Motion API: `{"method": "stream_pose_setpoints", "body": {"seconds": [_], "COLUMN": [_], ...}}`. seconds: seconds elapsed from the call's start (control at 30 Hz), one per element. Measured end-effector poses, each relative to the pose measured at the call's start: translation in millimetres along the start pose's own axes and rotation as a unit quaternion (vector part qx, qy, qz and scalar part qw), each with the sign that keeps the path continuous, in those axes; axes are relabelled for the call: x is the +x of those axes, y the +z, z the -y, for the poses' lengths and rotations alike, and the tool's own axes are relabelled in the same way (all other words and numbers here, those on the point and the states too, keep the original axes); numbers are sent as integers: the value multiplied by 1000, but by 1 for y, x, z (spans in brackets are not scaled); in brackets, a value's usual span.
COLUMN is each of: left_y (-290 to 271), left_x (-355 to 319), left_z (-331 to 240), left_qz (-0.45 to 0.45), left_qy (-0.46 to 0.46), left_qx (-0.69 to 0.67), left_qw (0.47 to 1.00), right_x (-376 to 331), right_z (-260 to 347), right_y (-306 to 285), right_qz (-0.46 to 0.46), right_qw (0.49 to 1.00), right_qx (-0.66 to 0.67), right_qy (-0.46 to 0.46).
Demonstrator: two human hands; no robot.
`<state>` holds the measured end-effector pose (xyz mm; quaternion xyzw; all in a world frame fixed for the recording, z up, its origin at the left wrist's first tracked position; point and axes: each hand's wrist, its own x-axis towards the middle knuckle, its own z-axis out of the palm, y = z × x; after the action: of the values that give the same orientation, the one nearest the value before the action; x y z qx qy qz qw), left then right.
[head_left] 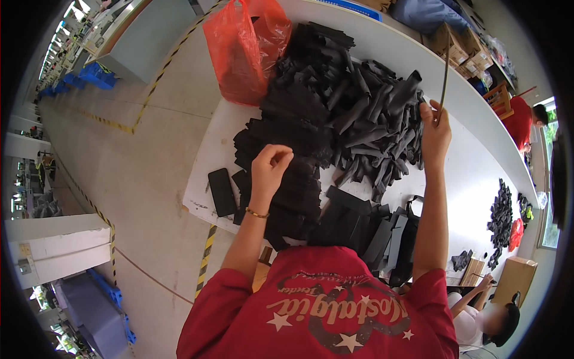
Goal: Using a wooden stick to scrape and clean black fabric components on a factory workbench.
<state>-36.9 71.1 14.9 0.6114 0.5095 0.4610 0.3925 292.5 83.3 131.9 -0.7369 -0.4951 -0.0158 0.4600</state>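
My left hand [269, 170] hovers over a spread stack of dark fabric pieces [287, 128], thumb and fingers pinched together; what they hold, if anything, is too small to make out. In my right hand [436, 134], raised at the right side of the pile, is a thin dark rod [445, 72] that points away from me. Between and beyond my hands lies a big heap of black, tube-like fabric strips [376, 107]. Flat dark panels [344, 215] and grey strips [388, 239] lie close to my body.
A black phone [222, 191] rests at the white table's [200, 182] left edge. A red plastic bag [239, 54] stands at the far left corner. A raised ledge borders the far side. Two other people [520, 122] are at the right, near another dark pile [501, 209] and a cardboard box [515, 280].
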Motion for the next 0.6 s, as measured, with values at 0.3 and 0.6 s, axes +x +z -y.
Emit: {"method": "stream_pose_setpoints", "body": {"seconds": [0.3, 0.6], "left_y": [4, 3], "left_x": [-10, -68], "left_z": [21, 26], "left_qz": [202, 263], "left_qy": [213, 191], "left_qx": [229, 193], "left_qw": [928, 926], "right_x": [-139, -209], "right_z": [-62, -87], "right_y": [10, -35], "right_qz": [292, 378], "right_qw": [935, 909], "right_qx": [129, 49], "right_qy": [154, 167]}}
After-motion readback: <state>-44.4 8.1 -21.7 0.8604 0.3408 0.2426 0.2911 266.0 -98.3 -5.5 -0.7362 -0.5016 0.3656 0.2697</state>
